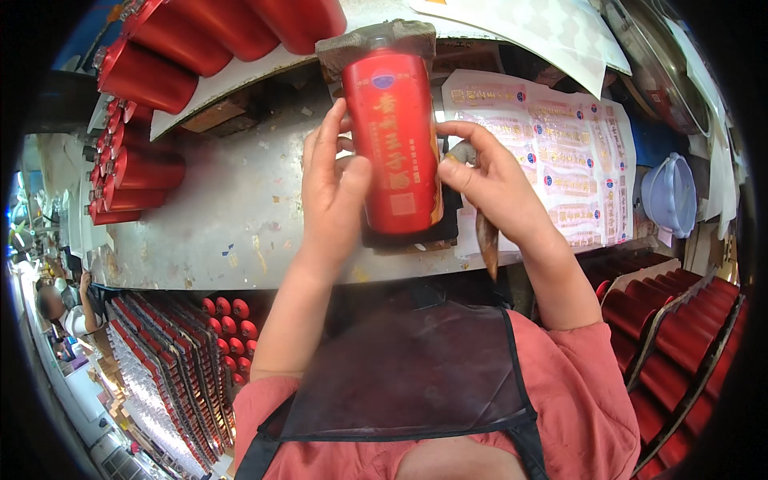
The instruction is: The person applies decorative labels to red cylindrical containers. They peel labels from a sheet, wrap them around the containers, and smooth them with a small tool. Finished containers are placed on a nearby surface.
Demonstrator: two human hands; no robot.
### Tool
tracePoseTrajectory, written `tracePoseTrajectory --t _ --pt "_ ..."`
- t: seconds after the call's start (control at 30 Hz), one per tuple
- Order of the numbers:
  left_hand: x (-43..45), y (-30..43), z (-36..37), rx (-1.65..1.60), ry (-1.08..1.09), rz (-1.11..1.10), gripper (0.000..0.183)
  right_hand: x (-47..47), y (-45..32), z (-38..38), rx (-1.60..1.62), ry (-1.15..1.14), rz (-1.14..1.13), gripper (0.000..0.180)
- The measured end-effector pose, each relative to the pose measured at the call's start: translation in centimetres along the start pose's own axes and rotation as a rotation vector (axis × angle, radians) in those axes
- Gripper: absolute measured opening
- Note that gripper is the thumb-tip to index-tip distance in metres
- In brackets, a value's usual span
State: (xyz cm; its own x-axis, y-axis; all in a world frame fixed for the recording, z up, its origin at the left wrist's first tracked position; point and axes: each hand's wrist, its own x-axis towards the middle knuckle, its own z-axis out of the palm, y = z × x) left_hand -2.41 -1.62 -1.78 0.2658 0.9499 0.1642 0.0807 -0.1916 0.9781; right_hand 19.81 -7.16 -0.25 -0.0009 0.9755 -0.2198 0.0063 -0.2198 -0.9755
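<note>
A glossy red bottle point(390, 144) with gold characters and a round blue-and-red emblem lies before me, its neck end pointing away. Grey cloth point(378, 42) wraps the support under its neck, and a dark pad point(414, 241) shows below its base. My left hand point(333, 186) holds the bottle's left side, thumb near the edge. At the right side are the thumb and index finger of my right hand point(495, 183). That hand also keeps a tool with a brown pointed handle point(488, 246) and grey head; its grip is partly hidden. A yellowish strip edges the bottle's lower right.
Sheets of printed decals point(555, 162) lie to the right, beside a pale blue bucket point(669, 195). Red bottles point(147, 75) lie on the shelf and at the table's left end. Racked red bottles point(672, 324) flank me below. A person point(72, 306) is far left.
</note>
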Motion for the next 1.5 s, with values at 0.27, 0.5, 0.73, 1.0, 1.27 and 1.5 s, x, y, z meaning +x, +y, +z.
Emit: tracePoseTrajectory --t 0.27,0.5,0.73,1.0,1.27,1.5 --pt "-0.5 0.0 0.2 0.122 -0.029 0.091 0.089 -0.3 -0.6 1.1 -0.138 0.037 0.007 0.066" --pt "-0.5 0.8 -0.1 0.239 -0.074 0.080 0.092 0.4 -0.4 1.6 -0.049 0.091 -0.003 0.073" --pt "1.7 1.3 -0.3 0.443 -0.121 0.210 0.087 3.9 -3.1 0.0 -0.193 0.136 -0.107 0.066" --pt "1.9 1.3 0.4 0.550 -0.121 0.213 0.087 6.8 -3.1 0.5 -0.226 0.189 -0.175 0.064" --pt "2.1 1.7 0.4 0.585 -0.111 0.243 0.087 6.5 -3.4 0.4 -0.104 0.125 -0.163 0.048" --pt "2.4 1.2 0.6 0.535 -0.065 0.280 0.095 5.7 -2.6 -0.8 0.173 0.089 0.042 0.032"
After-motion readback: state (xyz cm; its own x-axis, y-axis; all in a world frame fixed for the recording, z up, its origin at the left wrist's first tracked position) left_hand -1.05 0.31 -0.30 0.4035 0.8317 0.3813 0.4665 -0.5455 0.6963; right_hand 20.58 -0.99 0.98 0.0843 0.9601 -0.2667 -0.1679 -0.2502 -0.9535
